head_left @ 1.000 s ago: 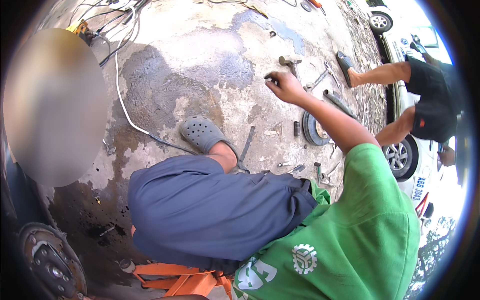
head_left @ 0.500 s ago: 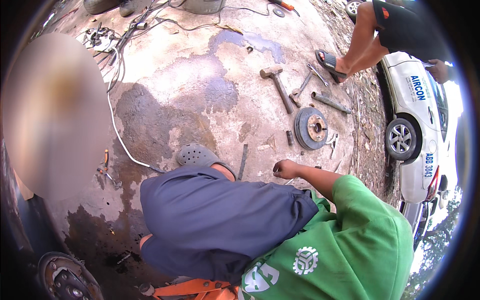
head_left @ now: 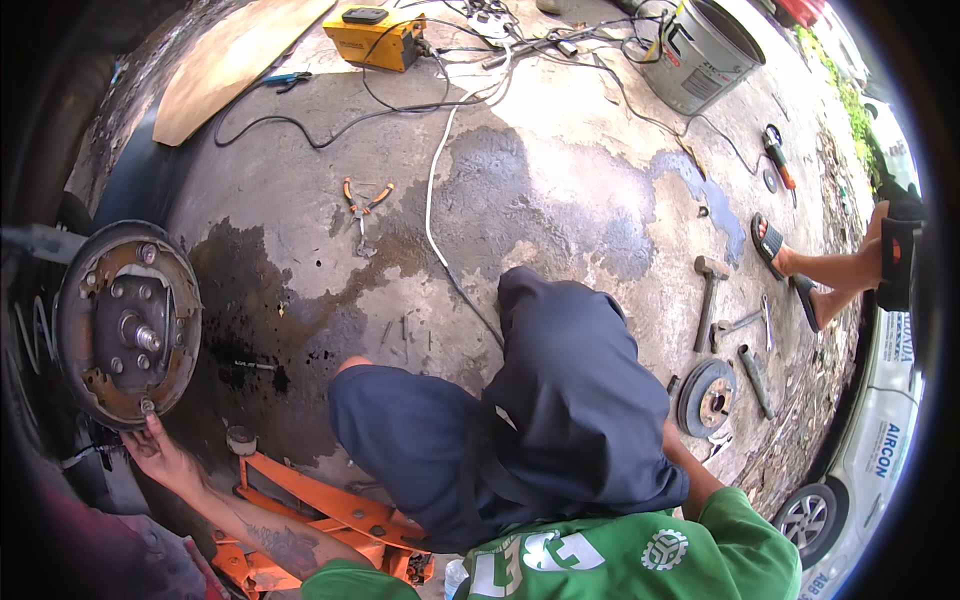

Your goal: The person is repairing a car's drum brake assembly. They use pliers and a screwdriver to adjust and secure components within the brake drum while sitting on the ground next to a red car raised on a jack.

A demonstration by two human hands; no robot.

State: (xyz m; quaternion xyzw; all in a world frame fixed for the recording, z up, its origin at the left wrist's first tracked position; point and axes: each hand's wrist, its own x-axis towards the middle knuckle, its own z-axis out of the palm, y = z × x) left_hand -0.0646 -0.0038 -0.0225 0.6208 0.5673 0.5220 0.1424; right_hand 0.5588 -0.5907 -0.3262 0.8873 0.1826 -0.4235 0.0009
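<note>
A round brake backing plate with brake shoes and a central hub spindle stands upright at the far left. My left hand grips its bottom edge, the thumb on the front near a small round fitting and the other fingers partly hidden behind the rim. My right forearm reaches down beside my right knee, which hides the hand. Just beyond that knee a brake drum lies on the ground. An orange floor jack sits below my left forearm.
A hammer, wrench and metal pipe lie on the right. Pliers rest ahead, near a white cable. Farther off are a yellow machine, a bucket and an angle grinder. Another person's legs stand at right.
My view has swung left, bringing the backing plate and more of the jack into sight. My left hand now shows at the plate. My right hand, earlier near the drum, is hidden by my knee.
</note>
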